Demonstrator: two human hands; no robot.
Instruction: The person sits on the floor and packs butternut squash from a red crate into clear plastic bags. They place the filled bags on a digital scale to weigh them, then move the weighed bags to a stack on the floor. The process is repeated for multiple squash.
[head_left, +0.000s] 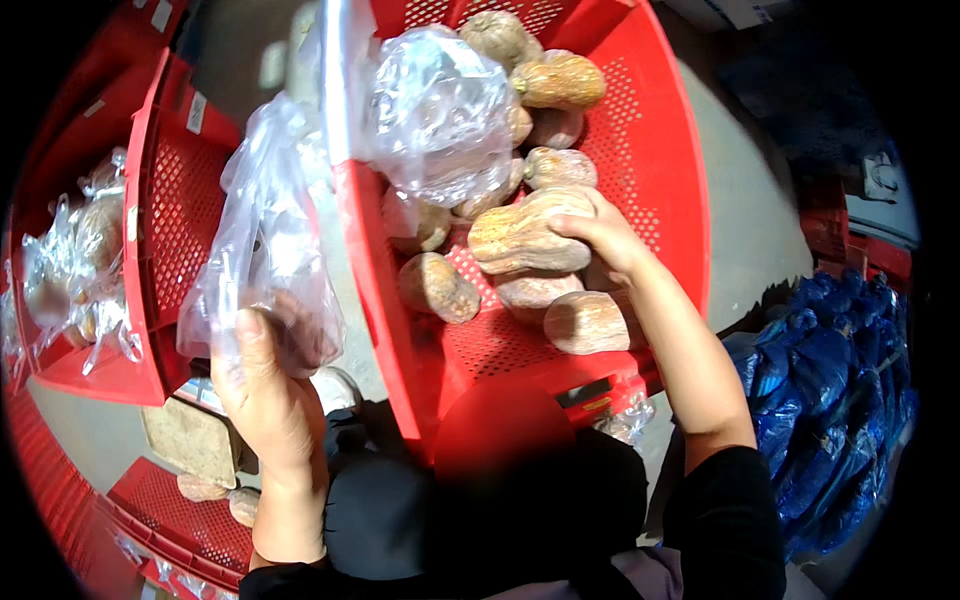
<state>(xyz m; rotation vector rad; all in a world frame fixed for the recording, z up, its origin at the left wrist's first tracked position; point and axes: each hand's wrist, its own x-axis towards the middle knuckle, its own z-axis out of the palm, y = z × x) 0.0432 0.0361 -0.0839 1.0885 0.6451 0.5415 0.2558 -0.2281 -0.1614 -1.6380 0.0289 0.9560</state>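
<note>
My left hand (266, 390) grips a clear plastic bag (281, 225), which rises from the fingers on the left of the red crate. Part of the hand shows through the film; whether the bag holds anything else I cannot tell. Inside the red perforated crate (679, 187), my right hand (607, 232) is closed around the far end of a ribbed orange-tan squash (517, 232). More squashes lie about it, among them a pale one (589, 322) and a smaller one (439, 289). A crumpled clear plastic bag (442, 112) covers some at the crate's left side.
At the left stands another red crate (146, 315) with bagged squashes (97, 232). A lower red crate (165, 510) holds two squashes (201, 486). Blue plastic-wrapped bundles (825, 390) are piled at the right. The concrete floor (739, 157) shows beside the crate.
</note>
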